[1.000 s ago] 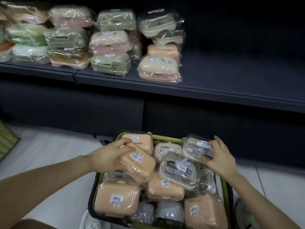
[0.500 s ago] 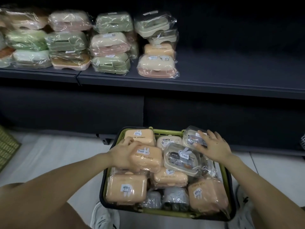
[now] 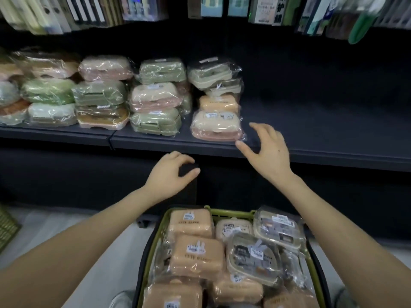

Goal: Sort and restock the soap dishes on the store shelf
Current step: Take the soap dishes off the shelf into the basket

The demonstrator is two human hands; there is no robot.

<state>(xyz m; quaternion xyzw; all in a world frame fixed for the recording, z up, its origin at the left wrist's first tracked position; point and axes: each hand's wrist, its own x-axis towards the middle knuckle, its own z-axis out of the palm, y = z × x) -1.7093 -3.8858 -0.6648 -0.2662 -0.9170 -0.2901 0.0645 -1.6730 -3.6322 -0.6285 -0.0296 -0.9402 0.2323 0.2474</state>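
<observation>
Several wrapped soap dishes in peach, green and cream stand stacked on the dark shelf (image 3: pixel 311 138), at its left and middle. The rightmost stack (image 3: pixel 216 101) has a cream and pink dish (image 3: pixel 216 125) at the bottom. Below, a green basket (image 3: pixel 213 211) holds several more wrapped dishes, with an orange one (image 3: pixel 196 255) near its middle. My right hand (image 3: pixel 266 152) hangs with spread fingers just right of the rightmost stack, holding nothing. My left hand (image 3: pixel 172 172) floats below the shelf edge with loosely curled fingers, empty.
The right half of the shelf is bare dark board. Packaged goods (image 3: pixel 266 10) hang on the rack above the shelf. A woven green basket edge (image 3: pixel 6 227) sits on the pale floor (image 3: pixel 66 230) at far left.
Both hands have let go of the dishes in the basket and risen toward the shelf. The view has tilted up, bringing the hanging goods above into sight.
</observation>
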